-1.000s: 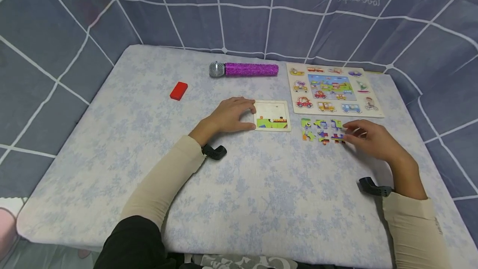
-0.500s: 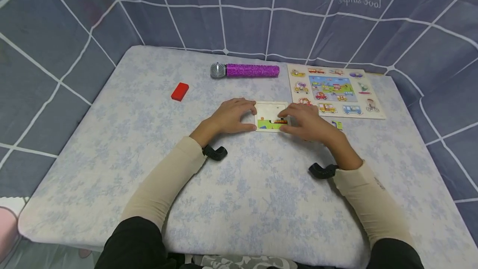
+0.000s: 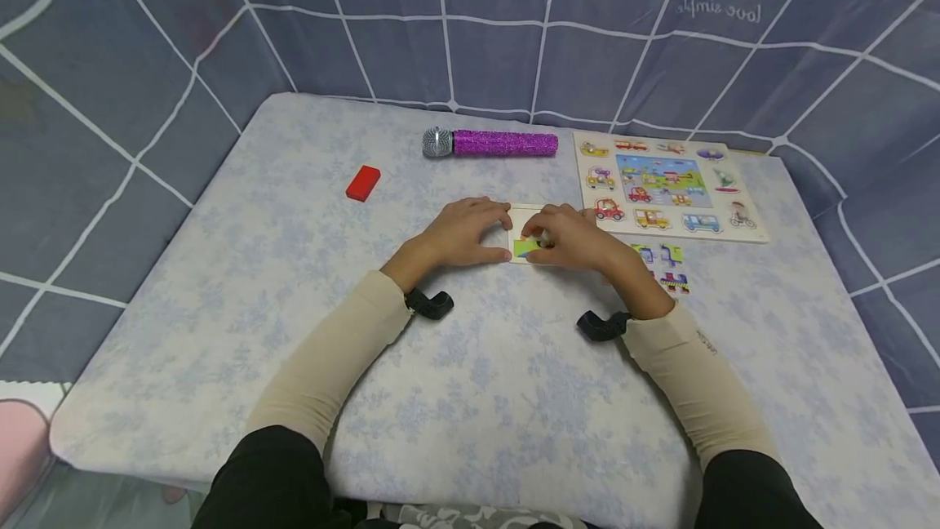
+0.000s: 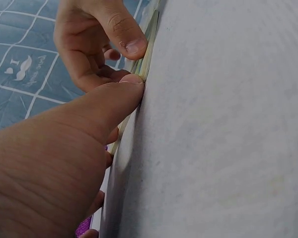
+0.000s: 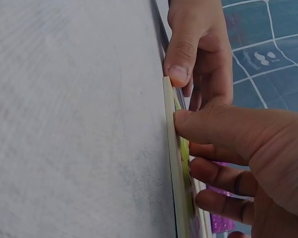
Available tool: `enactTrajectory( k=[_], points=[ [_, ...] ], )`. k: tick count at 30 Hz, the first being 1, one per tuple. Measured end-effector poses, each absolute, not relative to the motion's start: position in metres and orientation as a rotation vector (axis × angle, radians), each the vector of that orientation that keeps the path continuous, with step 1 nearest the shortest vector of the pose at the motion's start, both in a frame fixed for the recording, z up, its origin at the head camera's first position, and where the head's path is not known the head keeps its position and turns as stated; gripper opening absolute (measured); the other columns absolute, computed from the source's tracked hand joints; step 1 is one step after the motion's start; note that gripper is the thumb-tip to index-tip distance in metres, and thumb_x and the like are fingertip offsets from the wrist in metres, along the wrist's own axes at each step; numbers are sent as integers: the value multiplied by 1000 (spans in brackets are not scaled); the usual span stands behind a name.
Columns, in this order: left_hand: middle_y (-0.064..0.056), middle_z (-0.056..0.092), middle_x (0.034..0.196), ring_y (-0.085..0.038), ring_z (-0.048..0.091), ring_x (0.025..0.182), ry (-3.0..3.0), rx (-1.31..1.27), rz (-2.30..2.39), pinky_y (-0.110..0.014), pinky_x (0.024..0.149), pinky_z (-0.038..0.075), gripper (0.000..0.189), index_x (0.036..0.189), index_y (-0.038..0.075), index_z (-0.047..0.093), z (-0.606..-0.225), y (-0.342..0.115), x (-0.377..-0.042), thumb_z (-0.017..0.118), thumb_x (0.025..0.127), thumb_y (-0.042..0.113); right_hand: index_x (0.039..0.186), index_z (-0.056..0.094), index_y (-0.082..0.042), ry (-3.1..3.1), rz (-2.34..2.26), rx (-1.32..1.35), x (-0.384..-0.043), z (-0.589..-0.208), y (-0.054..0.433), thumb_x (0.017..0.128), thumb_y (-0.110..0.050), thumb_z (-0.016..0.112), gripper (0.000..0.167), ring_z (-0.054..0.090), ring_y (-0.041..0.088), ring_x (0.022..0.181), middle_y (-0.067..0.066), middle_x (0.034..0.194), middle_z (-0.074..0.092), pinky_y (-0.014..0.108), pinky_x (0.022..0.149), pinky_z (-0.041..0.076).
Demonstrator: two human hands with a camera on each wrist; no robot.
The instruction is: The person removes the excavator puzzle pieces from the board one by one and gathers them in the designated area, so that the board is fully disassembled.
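Note:
My left hand [image 3: 464, 233] holds a small wooden jigsaw tray [image 3: 522, 214] by its left side, index finger at the upper corner and thumb at the lower one. Curled over the tray is my right hand [image 3: 576, 240]; its thumb and fingertips touch down near the green picture pieces [image 3: 520, 248]. The right wrist view shows that thumb [image 5: 186, 121] pressing just inside the front rim [image 5: 170, 129]. Its palm hides the tray's right half, so I cannot tell whether a piece is pinched. Loose jigsaw pieces [image 3: 673, 282] lie right of the tray, partly hidden by the right wrist.
A larger wooden vehicle puzzle board [image 3: 681, 224] lies behind the loose pieces. Further back rests a purple glitter microphone [image 3: 505, 143]. A red block [image 3: 363, 184] sits to the left. Grey-blue grid curtain [image 3: 492, 55] surrounds the cloth-covered table [image 3: 455, 423].
My right hand has moved left from the loose pieces onto the jigsaw tray, and its fingers now reach further across it. My left hand has kept its hold on the tray's side.

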State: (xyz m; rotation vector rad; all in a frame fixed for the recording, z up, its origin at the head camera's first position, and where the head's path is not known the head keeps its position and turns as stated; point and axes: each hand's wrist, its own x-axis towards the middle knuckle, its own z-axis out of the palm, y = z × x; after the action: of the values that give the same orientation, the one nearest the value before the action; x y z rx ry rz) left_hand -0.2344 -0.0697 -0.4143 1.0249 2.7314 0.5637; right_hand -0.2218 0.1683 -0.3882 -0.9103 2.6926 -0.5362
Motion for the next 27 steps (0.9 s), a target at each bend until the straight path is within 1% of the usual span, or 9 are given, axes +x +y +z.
enactTrajectory(
  k=[5,9,15,21,24,27],
  points=[
    [-2,38,160,-30,30,147,2726,1028,578,-54,117,25,47,128,21,59,-416,-71,-234,68,94,52,119,69,-9,2670,-568,-920,-222,-389,169,90,-25,80,35,55,29,104,7,113,65,58,86,35],
    [-1,39,159,-30,31,147,2732,1040,585,-54,117,25,46,128,22,59,-418,-71,-235,68,94,51,121,65,-8,2661,-583,-907,-223,-390,169,90,-24,80,38,58,28,106,7,115,66,58,88,36],
    [-1,39,159,-30,31,147,2735,1038,586,-54,116,25,45,127,22,59,-418,-71,-236,68,94,51,119,64,-7,2657,-625,-947,-224,-391,170,90,-21,80,36,62,27,101,7,110,66,55,86,41],
    [-2,39,159,-31,31,147,2733,1042,575,-53,117,25,46,127,21,59,-418,-70,-236,68,94,51,117,65,-8,2666,-658,-965,-223,-391,171,89,-19,81,35,60,25,91,9,104,62,52,80,40],
    [-3,40,159,-31,31,147,2736,1045,574,-52,117,25,46,127,20,59,-417,-70,-236,69,94,50,117,64,-7,2648,-696,-960,-221,-390,170,88,-17,81,35,61,25,88,10,102,61,49,82,46],
    [-3,40,159,-30,31,146,2736,1044,576,-52,117,26,46,127,20,59,-417,-69,-236,69,94,50,119,62,-4,2610,-747,-963,-221,-389,171,89,-13,81,36,63,26,89,12,103,61,45,81,52]
  ],
)
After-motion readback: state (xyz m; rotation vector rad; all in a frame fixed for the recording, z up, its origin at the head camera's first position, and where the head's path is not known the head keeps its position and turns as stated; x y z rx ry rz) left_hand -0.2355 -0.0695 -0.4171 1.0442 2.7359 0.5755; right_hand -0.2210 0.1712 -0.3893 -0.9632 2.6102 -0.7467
